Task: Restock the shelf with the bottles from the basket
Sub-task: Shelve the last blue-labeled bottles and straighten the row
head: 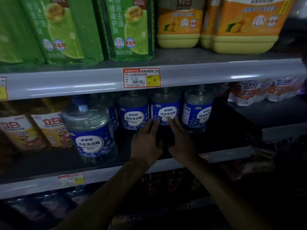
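Item: clear plastic bottle with a blue label (pixel 166 107), upright in the back row on the grey metal shelf (pixel 33 185), between two matching bottles (pixel 132 115) (pixel 197 112), close on either side. A fourth like bottle (pixel 91 130) stands forward and to the left, well apart from the row. The basket is not in view.

Left hand (pixel 146 140): fingers straight and close together, tips at the lower left of the label.

Right hand (pixel 181 140): the same, tips at the lower right. Neither hand grips anything (the light is dim, so firm contact is a judgement).

Step in hand, as I read it: seating this bottle square in its row.

Handling note: push low and evenly with both sets of fingers, so it slides without tipping. Keep the label facing out and stop level with the neighbours, without knocking them.
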A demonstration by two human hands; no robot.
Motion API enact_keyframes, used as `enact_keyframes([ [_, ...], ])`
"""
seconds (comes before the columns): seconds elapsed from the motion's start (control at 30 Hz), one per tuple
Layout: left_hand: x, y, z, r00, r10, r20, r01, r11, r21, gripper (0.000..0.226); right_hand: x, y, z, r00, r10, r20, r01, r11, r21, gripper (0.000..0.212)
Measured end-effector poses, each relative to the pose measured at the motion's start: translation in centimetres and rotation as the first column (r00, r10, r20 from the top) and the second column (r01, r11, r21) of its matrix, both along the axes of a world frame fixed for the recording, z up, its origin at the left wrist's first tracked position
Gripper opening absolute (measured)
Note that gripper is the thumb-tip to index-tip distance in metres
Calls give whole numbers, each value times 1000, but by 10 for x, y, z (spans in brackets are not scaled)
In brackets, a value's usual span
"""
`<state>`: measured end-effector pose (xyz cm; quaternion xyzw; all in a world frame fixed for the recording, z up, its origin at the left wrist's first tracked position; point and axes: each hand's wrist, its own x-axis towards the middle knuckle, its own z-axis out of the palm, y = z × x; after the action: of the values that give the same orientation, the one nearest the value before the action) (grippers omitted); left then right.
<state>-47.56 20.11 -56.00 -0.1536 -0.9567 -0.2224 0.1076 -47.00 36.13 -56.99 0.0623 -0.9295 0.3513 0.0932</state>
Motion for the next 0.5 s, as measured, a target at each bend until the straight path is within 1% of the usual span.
enact_keyframes([
  [0.07, 12, 0, 4, 994, 92, -58, -98, 989, -112, 83, 1, -4, -3, 997, -39, -60, 43, 997, 62, 97],
  [0.13, 20, -2, 5, 988, 133, -80, -146, 970, -194, 86, 2, -10, -6, 997, -20, -77, 30, 990, 139, 98],
  [0.2, 21, -6, 2, 990, 136, -33, -140, 960, -242, 90, 2, -14, -9, 999, -4, -48, 13, 981, 192, 99],
  [0.3, 18, -11, 0, 992, 121, 28, -106, 945, -310, 93, 0, -16, -7, 999, -32, -22, 36, 978, 207, 98],
  [0.4, 18, -14, 2, 993, 112, 39, -93, 940, -327, 94, 0, -15, -6, 999, -32, -2, 32, 981, 191, 98],
  [0.5, 18, -13, 7, 992, 116, 50, -98, 955, -279, 91, 1, -11, -6, 1000, 0, -3, 1, 983, 184, 95],
])
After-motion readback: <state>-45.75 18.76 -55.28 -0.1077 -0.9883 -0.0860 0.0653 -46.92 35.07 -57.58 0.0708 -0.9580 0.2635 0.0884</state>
